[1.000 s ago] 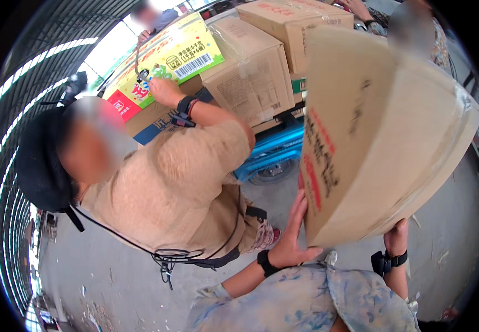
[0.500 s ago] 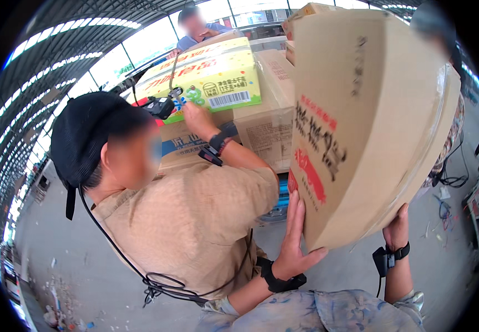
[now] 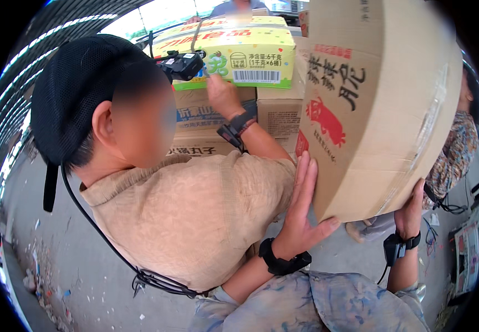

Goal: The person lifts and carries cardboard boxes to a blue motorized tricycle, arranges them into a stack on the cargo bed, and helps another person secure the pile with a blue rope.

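A large brown cardboard box (image 3: 383, 122), printed in red and black, is held up in front of me, tilted, with clear tape along its edge. My left hand (image 3: 305, 218) presses flat against its lower left corner, thumb spread under the bottom edge. Under the lower right edge my right hand (image 3: 410, 213) supports it; its fingers are partly hidden behind the box. Each of my wrists wears a black strap with a small device.
Close on my left stands a co-worker in a tan shirt (image 3: 189, 205) and black cap, one hand at a strap by a yellow carton (image 3: 261, 61). That carton tops stacked brown boxes (image 3: 281, 122). Another person is behind the stack; one in patterned clothing (image 3: 458, 152) stands right.
The box sits higher in my view, both hands still on it. The co-worker in tan appears larger and nearer. The far person's head has mostly left the picture's top.
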`<state>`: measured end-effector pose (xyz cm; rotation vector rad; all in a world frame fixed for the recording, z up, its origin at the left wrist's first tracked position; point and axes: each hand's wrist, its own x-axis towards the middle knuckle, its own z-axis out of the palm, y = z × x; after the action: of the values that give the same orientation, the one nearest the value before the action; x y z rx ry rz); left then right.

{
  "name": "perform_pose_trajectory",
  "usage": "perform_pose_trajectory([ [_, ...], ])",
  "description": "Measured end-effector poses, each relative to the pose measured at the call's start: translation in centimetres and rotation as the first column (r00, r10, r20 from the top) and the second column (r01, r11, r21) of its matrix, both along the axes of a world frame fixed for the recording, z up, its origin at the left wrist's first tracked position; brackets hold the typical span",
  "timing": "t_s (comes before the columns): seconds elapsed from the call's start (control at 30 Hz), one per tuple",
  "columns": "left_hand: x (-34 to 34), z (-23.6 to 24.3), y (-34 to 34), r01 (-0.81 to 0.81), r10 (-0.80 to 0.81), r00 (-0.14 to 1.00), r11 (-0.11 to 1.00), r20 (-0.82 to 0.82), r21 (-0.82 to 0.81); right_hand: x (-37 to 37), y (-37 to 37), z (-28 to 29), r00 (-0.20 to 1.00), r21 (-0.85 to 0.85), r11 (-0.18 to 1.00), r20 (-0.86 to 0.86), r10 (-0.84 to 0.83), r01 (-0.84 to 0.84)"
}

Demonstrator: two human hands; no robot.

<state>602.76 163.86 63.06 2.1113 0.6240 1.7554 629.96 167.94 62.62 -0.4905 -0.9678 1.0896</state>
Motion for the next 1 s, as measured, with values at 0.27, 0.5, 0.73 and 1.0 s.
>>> perform_pose_trajectory([
  [0.27,3.7,4.1,5.9,0.095,-0.04,0.948,0.982,0.315,-0.163,1.7,6.6,5.1,0.887,0.424,0.897,0.357,-0.294,0.126],
  [0.5,4.2,2.1,11.3,0.379,-0.26,0.774,0.92,0.577,-0.095,2.2,15.0,6.0,0.574,0.591,0.765,0.543,-0.613,0.258],
  [0.73,0.5,-11.5,11.6,-0.132,0.117,0.991,0.889,-0.062,-0.438,1.7,17.3,9.7,0.31,0.682,0.61,0.525,-0.792,0.404],
  [1.0,-14.2,-28.1,18.3,-0.883,0.583,0.469,0.282,-0.663,-0.376,2.6,17.3,10.1,0.298,0.535,0.681,0.632,-0.715,0.499],
])
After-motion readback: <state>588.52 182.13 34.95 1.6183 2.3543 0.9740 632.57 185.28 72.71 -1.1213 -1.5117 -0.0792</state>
